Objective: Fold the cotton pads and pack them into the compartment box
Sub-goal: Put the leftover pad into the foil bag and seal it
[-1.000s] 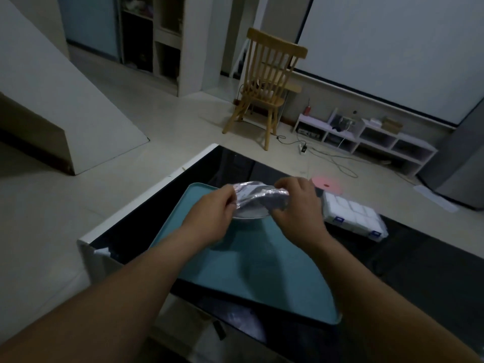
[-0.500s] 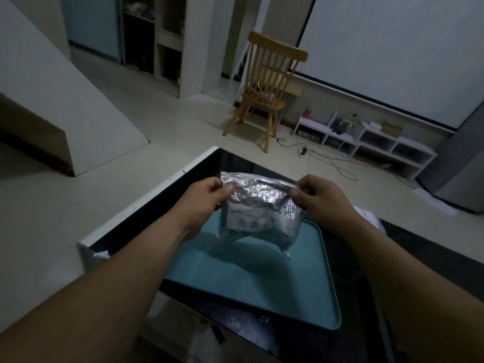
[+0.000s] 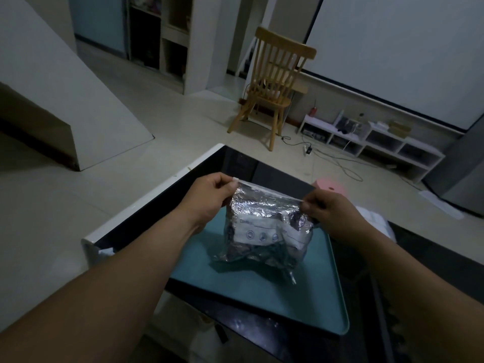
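Left hand [image 3: 209, 196] and right hand [image 3: 331, 209] each pinch a top corner of crinkled silver foil zip bag [image 3: 264, 229], hanging above teal rectangular tray [image 3: 262, 289]

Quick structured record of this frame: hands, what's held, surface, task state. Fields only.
left hand: pinches top left corner of the bag
right hand: pinches top right corner of the bag
held item: crinkled silver foil zip bag, white label, hanging upright
bag position: over the teal tray, contact unclear
surface: black table
compartment box: white edge visible behind right hand
cotton pads: none visible loose
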`<state>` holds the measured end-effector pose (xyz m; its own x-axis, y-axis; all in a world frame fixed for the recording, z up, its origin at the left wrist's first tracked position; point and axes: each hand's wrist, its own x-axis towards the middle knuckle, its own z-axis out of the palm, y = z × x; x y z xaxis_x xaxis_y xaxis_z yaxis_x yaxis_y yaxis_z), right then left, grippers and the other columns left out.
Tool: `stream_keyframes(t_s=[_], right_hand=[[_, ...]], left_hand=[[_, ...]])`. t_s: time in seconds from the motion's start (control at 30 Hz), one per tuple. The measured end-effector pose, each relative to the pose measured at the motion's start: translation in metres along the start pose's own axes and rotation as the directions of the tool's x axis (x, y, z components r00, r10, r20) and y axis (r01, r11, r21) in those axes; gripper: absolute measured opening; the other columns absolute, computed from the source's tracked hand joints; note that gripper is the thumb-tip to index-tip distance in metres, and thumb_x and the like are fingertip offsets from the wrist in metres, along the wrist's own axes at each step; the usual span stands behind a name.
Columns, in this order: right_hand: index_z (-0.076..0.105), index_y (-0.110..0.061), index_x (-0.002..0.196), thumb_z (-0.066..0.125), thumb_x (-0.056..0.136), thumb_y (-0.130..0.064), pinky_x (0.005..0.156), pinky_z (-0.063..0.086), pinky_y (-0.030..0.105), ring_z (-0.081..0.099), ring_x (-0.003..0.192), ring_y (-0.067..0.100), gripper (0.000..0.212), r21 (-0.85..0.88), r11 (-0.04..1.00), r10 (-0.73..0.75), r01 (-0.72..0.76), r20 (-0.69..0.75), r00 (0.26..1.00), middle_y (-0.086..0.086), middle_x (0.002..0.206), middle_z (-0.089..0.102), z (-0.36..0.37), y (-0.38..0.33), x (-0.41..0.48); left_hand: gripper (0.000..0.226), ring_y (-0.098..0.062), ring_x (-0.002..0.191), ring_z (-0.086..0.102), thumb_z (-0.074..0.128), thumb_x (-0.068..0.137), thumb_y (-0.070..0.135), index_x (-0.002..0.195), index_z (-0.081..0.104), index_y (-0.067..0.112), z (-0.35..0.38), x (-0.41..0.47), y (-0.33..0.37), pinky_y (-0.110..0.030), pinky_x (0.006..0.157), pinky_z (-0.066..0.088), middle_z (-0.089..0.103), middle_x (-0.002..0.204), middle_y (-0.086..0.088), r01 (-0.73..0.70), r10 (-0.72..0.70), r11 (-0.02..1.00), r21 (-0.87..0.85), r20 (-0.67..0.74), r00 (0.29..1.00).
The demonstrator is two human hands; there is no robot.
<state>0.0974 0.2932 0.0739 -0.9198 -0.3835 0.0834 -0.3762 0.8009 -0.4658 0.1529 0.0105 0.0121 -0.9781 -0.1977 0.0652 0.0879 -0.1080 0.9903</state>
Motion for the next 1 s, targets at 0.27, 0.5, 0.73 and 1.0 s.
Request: stream_keyframes(t_s=[0.27,0.5,0.73,1.0], right_hand=[[0.062,-0.022,0.134,0.064,0.102,-0.035,0.094,0.054,0.029,0.063,0.106,0.008,0.034,0.025,0.971,-0.235,0.237,-0.054,0.970,-0.007,0.121,0.068,0.036,-0.094,0.027],[0.074,-0.020,0.108,0.063,0.102,-0.022,0.073,0.051,0.021,0.062,0.083,0.000,0.013,0.036,0.970,-0.236,0.240,-0.106,0.966,-0.011,0.091,0.068,0.057,-0.107,0.046],[0.071,-0.020,0.104,0.058,0.104,-0.027,0.072,0.053,0.031,0.062,0.082,0.009,0.014,-0.134,0.965,-0.232,0.224,-0.052,0.971,-0.005,0.092,0.069,0.056,-0.103,0.046],[0.062,-0.026,0.091,0.052,0.103,-0.020,0.067,0.049,0.036,0.057,0.073,0.013,0.016,-0.255,0.938,-0.242,0.236,0.009,0.970,-0.011,0.079,0.059,0.047,-0.089,0.037]], left_hand=[[0.011,-0.018,0.079,0.064,0.075,0.093,0.027,0.084,0.069,0.023,0.013,0.003,-0.001,-0.054,0.088,0.057,0.072,0.088,-0.013,-0.116,0.124,0.979,0.167,-0.036,0.992],[0.006,-0.013,0.076,0.062,0.070,0.096,0.016,0.090,0.071,0.015,0.008,0.005,0.000,-0.048,0.084,0.058,0.072,0.086,-0.011,-0.139,0.155,0.967,0.214,-0.062,0.986],[0.009,-0.010,0.070,0.057,0.070,0.096,0.017,0.087,0.071,0.018,0.016,0.001,-0.004,-0.034,0.072,0.051,0.067,0.077,-0.002,-0.134,0.160,0.963,0.234,-0.093,0.983],[0.010,-0.018,0.090,0.069,0.065,0.099,0.033,0.097,0.070,0.024,0.012,0.001,-0.002,-0.048,0.090,0.058,0.074,0.093,-0.002,-0.113,0.120,0.968,0.223,-0.014,0.993]])
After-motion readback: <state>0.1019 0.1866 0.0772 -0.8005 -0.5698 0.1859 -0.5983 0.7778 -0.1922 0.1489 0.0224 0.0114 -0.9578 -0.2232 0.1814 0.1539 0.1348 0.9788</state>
